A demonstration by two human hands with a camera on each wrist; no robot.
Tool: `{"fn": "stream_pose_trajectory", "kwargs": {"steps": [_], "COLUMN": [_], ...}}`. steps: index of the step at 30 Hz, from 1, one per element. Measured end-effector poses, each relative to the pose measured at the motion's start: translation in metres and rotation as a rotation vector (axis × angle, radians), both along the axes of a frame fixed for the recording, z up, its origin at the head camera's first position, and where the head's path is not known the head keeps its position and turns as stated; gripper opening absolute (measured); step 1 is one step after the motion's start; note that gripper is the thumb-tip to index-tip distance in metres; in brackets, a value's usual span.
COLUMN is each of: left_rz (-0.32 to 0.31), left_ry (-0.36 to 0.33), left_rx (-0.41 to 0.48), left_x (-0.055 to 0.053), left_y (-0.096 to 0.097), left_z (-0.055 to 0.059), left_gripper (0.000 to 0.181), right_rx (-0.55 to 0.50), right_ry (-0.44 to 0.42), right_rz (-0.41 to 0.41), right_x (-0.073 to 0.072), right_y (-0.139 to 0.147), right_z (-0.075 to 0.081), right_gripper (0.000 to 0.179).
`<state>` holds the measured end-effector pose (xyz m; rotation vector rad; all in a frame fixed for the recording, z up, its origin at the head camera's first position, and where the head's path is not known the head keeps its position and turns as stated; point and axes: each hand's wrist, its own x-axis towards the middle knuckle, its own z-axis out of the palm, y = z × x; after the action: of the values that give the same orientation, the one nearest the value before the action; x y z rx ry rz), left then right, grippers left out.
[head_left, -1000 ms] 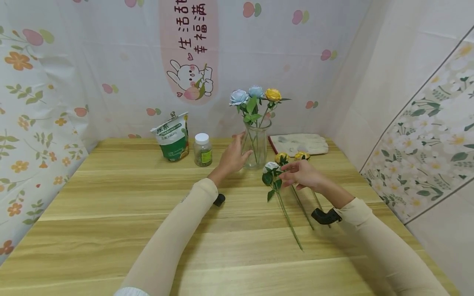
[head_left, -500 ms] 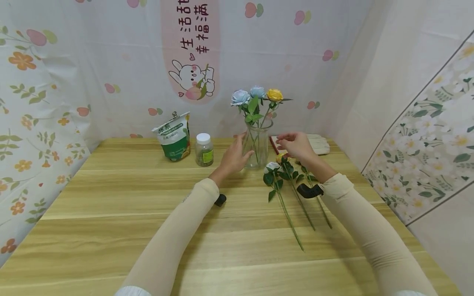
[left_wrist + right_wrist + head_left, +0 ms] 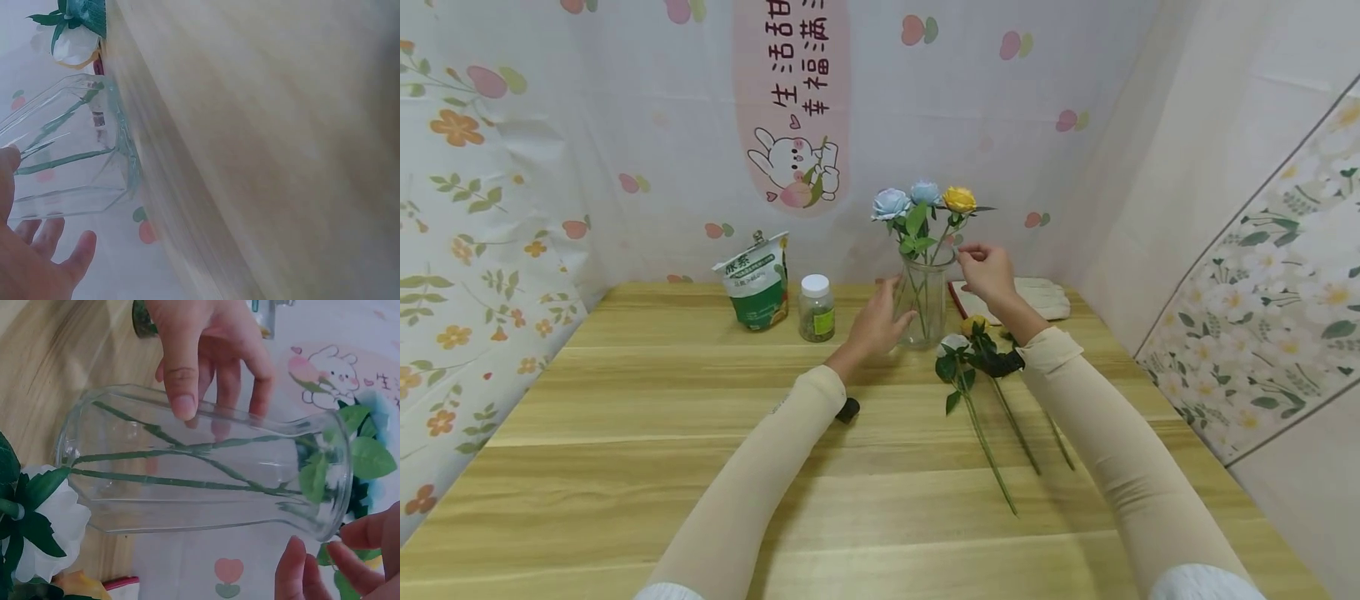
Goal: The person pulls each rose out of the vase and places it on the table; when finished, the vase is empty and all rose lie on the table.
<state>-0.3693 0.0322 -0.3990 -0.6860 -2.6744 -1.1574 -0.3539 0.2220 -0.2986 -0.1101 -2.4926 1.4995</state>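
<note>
A clear glass vase (image 3: pixel 931 308) stands near the back of the table, holding two pale blue roses (image 3: pixel 891 204) and a yellow rose (image 3: pixel 959 199). My left hand (image 3: pixel 880 323) grips its left side, thumb in front and fingers behind, as the right wrist view shows. At the vase's rim is my right hand (image 3: pixel 988 273), fingers loosely bent; thumb and index fingertips come close together there, and whether they touch the glass is unclear. Below that hand lie a white rose (image 3: pixel 955 343), a yellow rose (image 3: pixel 976 325) and a third stem (image 3: pixel 1060 442) whose head my right wrist hides.
On the left stand a green and white pouch (image 3: pixel 758 292) with a clip and a small white-capped jar (image 3: pixel 817 308). A pale work glove (image 3: pixel 1041 298) lies behind the right arm. Printed cloth (image 3: pixel 670 142) hangs along the table's back edge.
My right hand has moved from above the lying roses up and left to the vase's rim. The left hand stays at the vase, and the flowers keep their places.
</note>
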Motion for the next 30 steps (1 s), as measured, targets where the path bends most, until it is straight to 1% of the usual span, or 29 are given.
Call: {"fn": "stream_pose_trajectory", "kwargs": {"steps": [3, 7, 13, 16, 20, 24, 27, 30], "left_rz": [0.005, 0.022, 0.018, 0.021, 0.021, 0.022, 0.028, 0.029], "left_ry": [0.009, 0.013, 0.01, 0.011, 0.024, 0.03, 0.029, 0.022], "left_rx": [-0.01, -0.015, -0.017, -0.021, -0.021, -0.017, -0.017, -0.015], "left_x": [0.0, 0.0, 0.001, 0.001, 0.001, 0.001, 0.001, 0.002], "left_y": [0.0, 0.001, 0.003, 0.003, 0.004, 0.004, 0.004, 0.004], "left_z": [-0.001, -0.001, -0.001, -0.001, -0.002, -0.003, -0.002, -0.002], "left_gripper": [0.07, 0.069, 0.069, 0.069, 0.068, 0.068, 0.068, 0.068], "right_rx": [0.04, 0.11, 0.142, 0.155, 0.153, 0.166, 0.175, 0.167], "right_ry": [0.018, 0.033, 0.005, 0.016, 0.068, 0.111, 0.128, 0.132], "right_rz": [0.024, 0.09, 0.216, 0.262, 0.277, 0.292, 0.297, 0.28], "right_x": [-0.006, -0.012, -0.017, -0.02, -0.021, -0.02, -0.019, -0.02], "right_y": [0.0, -0.001, -0.001, -0.001, 0.0, 0.0, 0.0, -0.001], "right_z": [-0.001, -0.001, -0.001, -0.005, -0.011, -0.012, -0.012, -0.012], "right_gripper": [0.035, 0.04, 0.043, 0.043, 0.042, 0.042, 0.042, 0.042]}}
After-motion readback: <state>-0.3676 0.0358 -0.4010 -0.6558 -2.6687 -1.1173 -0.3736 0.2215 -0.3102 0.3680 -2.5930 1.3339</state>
